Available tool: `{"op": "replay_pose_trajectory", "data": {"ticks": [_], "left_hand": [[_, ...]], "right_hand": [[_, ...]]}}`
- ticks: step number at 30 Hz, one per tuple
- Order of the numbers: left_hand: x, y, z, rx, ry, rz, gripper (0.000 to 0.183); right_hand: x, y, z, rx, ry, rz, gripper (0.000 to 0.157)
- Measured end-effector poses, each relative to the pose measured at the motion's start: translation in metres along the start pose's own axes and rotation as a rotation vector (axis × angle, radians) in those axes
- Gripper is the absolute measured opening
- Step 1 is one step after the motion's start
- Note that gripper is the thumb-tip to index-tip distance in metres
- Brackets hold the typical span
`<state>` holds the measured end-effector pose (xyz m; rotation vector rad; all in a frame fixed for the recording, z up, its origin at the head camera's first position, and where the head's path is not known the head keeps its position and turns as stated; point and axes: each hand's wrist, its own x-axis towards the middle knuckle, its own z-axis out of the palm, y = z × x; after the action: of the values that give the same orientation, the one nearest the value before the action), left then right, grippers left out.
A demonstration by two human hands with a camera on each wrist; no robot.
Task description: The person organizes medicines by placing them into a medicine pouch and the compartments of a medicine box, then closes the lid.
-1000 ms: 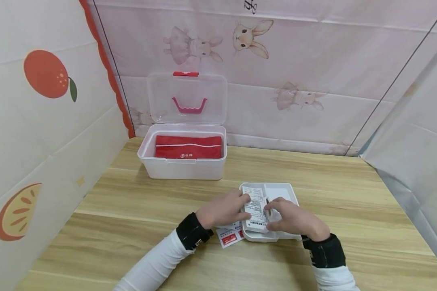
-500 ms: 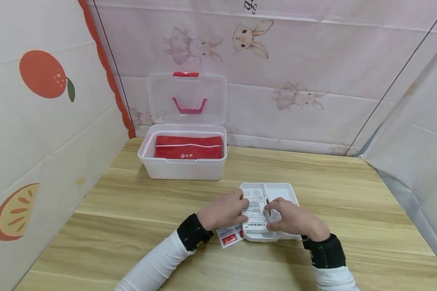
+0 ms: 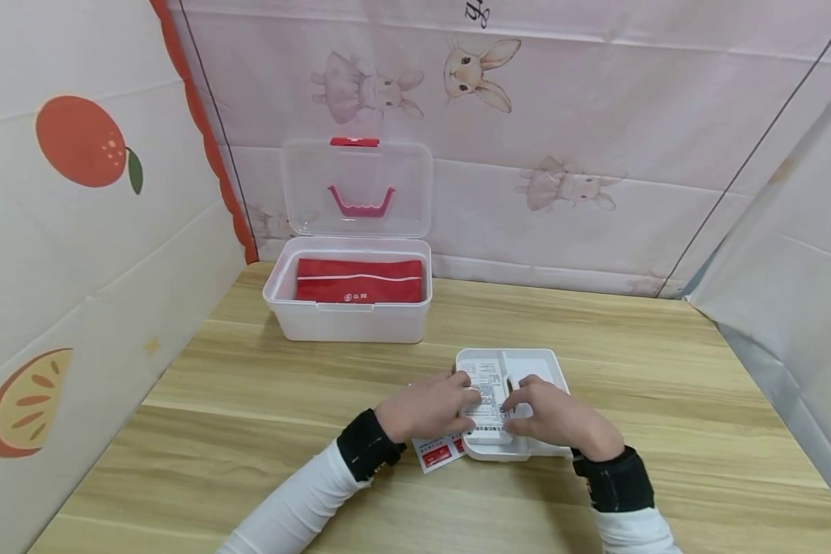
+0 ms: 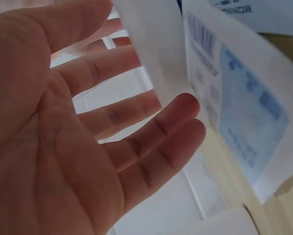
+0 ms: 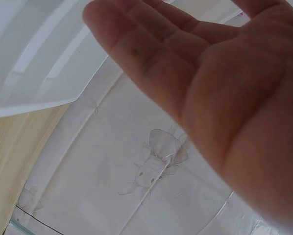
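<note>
Left hand [image 3: 429, 406] and right hand [image 3: 561, 419] work at either side of a flat white rectangular packet [image 3: 486, 396] covered in small dark print; packet sits in the left compartment of a shallow white plastic tray [image 3: 535, 365]. Left hand: fingers fairly straight, gaps between some, tips over packet's left side. Right hand: thumb and forefinger apart, tips at packet's right edge, pinching nothing visible; firm contact can't be told. Small dark sliver [image 3: 510, 384] by the tray divider, too small to identify. Left wrist view: white item with barcode and pale-blue panel [image 4: 254, 112] beside the fingertips; can't tell if same packet. Flat white-and-red printed packets [image 3: 438, 452] lie on the wood-grain surface [image 3: 665, 369], just left of tray, partly under left hand. Farther back, left: translucent white plastic box [image 3: 353, 323], hinged clear lid [image 3: 308, 188] raised, pink handle [image 3: 362, 209], red latch [image 3: 355, 141], red fabric-like pouch [image 3: 358, 281] with white stripe inside.
</note>
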<state>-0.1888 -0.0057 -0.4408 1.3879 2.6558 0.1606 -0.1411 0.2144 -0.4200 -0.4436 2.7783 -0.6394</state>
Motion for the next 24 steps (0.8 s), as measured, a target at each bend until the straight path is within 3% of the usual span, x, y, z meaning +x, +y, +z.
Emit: {"op": "replay_pose_trajectory", "data": {"ticks": [4,7,12,16,24], "left_hand": [[-0.007,-0.009,-0.009,-0.125,-0.026,-0.044,0.042],[-0.017,-0.02,-0.018,-0.213,-0.029,-0.134,0.05],[-0.031,-0.033,-0.02,-0.135,-0.078,-0.234,0.063],[-0.033,-0.034,-0.011,-0.085,-0.13,-0.222,0.07],[-0.03,-0.034,-0.004,-0.09,-0.127,-0.235,0.073]], "right_hand": [[0.001,0.0,0.002,-0.008,0.021,-0.002,0.021],[0.001,0.0,0.003,-0.01,0.026,0.004,0.021],[0.001,-0.002,0.003,-0.004,0.018,0.027,0.023],[0.0,-0.002,0.003,-0.006,0.015,0.023,0.027],[0.0,-0.004,0.003,0.003,0.015,0.033,0.03]]}}
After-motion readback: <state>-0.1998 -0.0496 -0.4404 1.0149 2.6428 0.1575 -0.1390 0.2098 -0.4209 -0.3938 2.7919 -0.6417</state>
